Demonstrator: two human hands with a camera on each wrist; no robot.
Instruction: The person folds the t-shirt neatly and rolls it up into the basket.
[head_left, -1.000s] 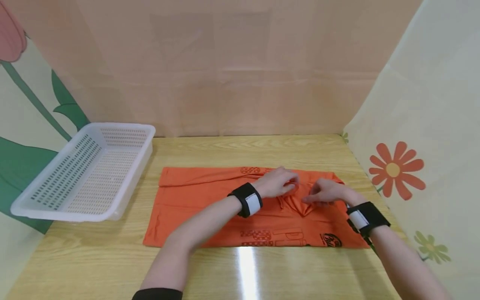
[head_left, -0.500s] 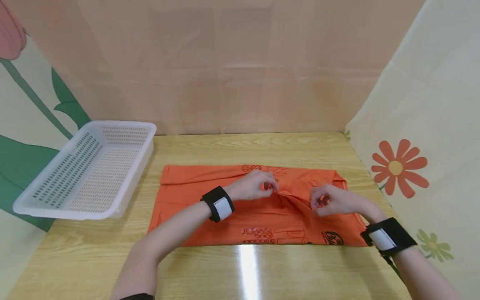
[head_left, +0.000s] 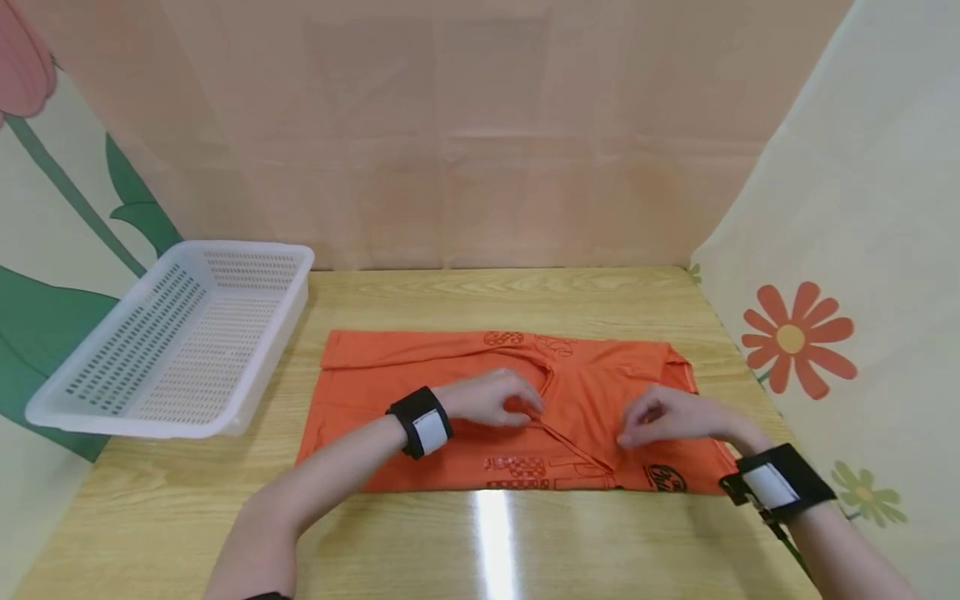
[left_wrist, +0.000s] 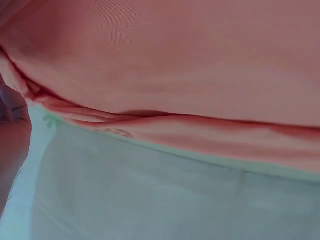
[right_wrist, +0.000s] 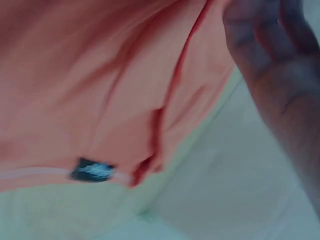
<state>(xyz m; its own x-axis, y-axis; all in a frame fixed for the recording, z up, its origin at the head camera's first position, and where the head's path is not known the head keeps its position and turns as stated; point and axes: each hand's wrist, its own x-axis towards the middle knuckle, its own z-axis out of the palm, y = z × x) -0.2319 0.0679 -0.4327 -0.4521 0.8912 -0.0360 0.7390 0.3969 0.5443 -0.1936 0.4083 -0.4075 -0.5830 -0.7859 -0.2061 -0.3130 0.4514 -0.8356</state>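
An orange shirt [head_left: 420, 396] with printed lettering and patterns lies on the table as a wide folded strip. In the head view my left hand [head_left: 491, 398] is over its middle, pinching the edge of a folded flap. To the right, my right hand [head_left: 667, 415] has bent fingers with thumb and fingertips at the same flap, near its lower corner. The left wrist view shows part of the left hand [left_wrist: 12, 130] at the cloth's edge. In the right wrist view curled fingers of the right hand [right_wrist: 280, 60] are beside the cloth; their tips are cut off.
A white perforated plastic basket [head_left: 258, 379] stands on the left of the wooden table [head_left: 420, 546]. Behind rises a peach cloth backdrop [head_left: 480, 167], with a flower-printed sheet [head_left: 840, 225] on the right side. A small dark label [right_wrist: 93, 170] is on the shirt's edge.
Both hands have come toward the near edge, bringing the flap of the shirt down; its bunched centre is now flatter. The left hand has also moved left. The basket has stayed put.
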